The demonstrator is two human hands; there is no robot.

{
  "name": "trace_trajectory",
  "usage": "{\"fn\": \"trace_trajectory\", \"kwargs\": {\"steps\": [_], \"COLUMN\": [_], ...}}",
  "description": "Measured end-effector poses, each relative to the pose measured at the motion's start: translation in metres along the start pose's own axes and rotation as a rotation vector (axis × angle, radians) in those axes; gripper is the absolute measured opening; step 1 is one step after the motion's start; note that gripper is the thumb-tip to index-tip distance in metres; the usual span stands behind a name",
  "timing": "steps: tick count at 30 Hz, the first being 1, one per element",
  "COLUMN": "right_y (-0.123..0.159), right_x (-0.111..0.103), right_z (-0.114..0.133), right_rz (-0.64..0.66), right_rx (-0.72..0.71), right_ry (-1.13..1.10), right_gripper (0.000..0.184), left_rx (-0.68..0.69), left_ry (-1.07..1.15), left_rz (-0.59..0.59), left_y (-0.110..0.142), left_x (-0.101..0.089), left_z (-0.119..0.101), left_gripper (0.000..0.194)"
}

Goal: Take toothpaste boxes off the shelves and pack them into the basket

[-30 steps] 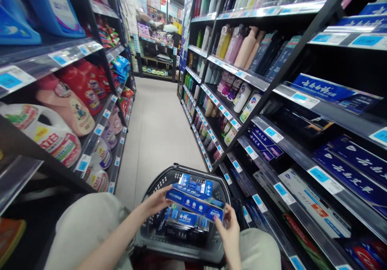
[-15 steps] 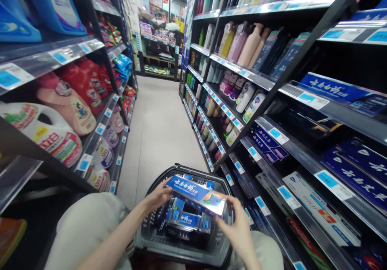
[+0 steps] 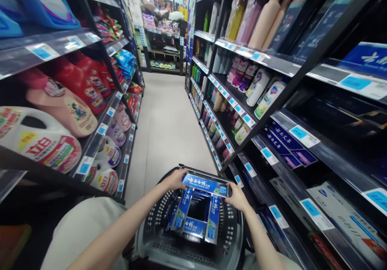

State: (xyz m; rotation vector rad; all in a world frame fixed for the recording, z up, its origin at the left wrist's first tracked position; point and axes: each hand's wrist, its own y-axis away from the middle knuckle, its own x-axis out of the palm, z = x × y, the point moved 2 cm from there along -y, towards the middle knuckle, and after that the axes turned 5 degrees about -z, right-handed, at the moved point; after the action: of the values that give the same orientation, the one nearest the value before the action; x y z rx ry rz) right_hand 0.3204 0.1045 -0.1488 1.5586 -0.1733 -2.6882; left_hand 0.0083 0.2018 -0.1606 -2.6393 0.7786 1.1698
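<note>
A blue toothpaste box (image 3: 204, 184) lies level across the far side of a square, hollow stack of similar toothpaste boxes (image 3: 193, 225). My left hand (image 3: 175, 179) grips its left end, fingers closed on it. At the right end, my right hand (image 3: 236, 197) pinches the same box between thumb and fingers. I cannot tell whether the box's underside rests fully on the stack. Everything sits inside a black plastic basket (image 3: 161, 244) with a slotted wall, close in front of my knees.
Shelves on the right hold more toothpaste boxes (image 3: 335, 217) and, farther off, pump bottles (image 3: 266, 18). Detergent jugs (image 3: 42, 141) line the left shelf. A pale floor aisle (image 3: 166, 121) runs between them towards a display stand (image 3: 165, 48).
The toothpaste box has gone from tilted above the stack to level along its far side, with both hands still on it. The view has shifted slightly.
</note>
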Motion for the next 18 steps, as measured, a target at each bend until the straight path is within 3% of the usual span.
{"fn": "trace_trajectory", "kwargs": {"steps": [9, 18], "right_y": [-0.015, -0.017], "right_x": [0.041, 0.056], "right_z": [-0.027, -0.042], "right_rz": [0.033, 0.047], "right_rx": [0.055, 0.102], "right_ry": [0.014, 0.016], "right_gripper": [0.052, 0.053], "left_rx": [-0.061, -0.071], "left_ry": [-0.110, -0.132], "left_rz": [0.075, 0.093], "left_y": [-0.014, -0.015], "left_x": [0.035, 0.044], "left_z": [0.019, 0.021], "left_gripper": [0.041, 0.040]}}
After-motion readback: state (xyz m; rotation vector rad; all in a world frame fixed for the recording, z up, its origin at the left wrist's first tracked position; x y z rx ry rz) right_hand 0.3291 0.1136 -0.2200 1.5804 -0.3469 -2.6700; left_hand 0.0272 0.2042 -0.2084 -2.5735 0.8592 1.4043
